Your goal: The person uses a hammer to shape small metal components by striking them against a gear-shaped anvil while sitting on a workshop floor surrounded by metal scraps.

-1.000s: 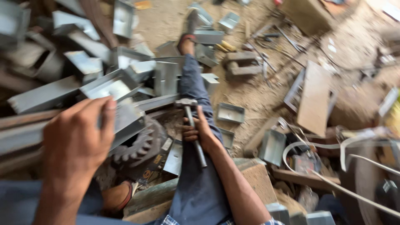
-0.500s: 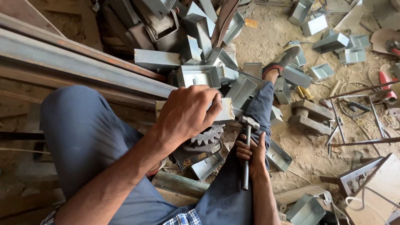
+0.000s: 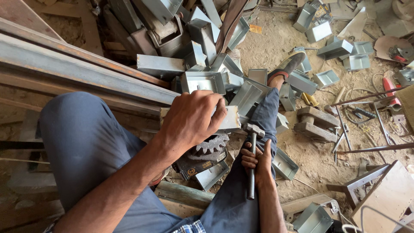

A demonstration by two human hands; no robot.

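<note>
From the head view, the person sits on the ground among scrap metal, legs in blue trousers stretched forward. The left hand point(image 3: 192, 118) lies on top of a grey metal piece point(image 3: 227, 119), with the fingers curled over its upper edge and gripping it. This piece rests just above a toothed gear wheel point(image 3: 211, 144), which sits on a dark block between the legs. The right hand point(image 3: 257, 162) is closed around the handle of a hammer point(image 3: 252, 157), whose head points up, close beside the metal piece. Many folded metal boxes point(image 3: 202, 81) are piled behind, next to long steel beams point(image 3: 82, 69). The floor is sandy.
</note>
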